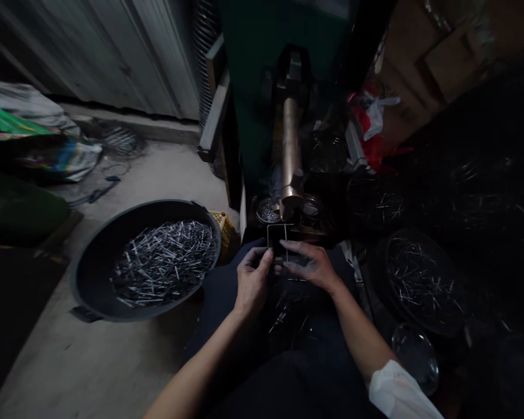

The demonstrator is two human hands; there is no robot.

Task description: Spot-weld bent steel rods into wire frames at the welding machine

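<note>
A thin bent-wire frame [268, 234] stands in front of the machine's copper-coloured rod [290, 151], its top near the rod's tip. My left hand [254, 273] pinches the frame's left side between thumb and fingers. On the other side, my right hand [310, 265] is at the right wire, thumb and forefinger apart, one fingertip against or just beside it; whether it grips is unclear. Loose thin metal pieces [283, 314] lie in the dark below my hands. A small round dish of little metal parts [268, 210] sits left of the rod tip.
A large black basin [81, 273] heaped with metal strips stands at left, a yellow crate [222, 224] behind it. To the right are a dark tub of wire pieces [421, 273] and a clear round dish [414, 358]. Cardboard boxes [454, 58] and a red bag [378, 154] are behind.
</note>
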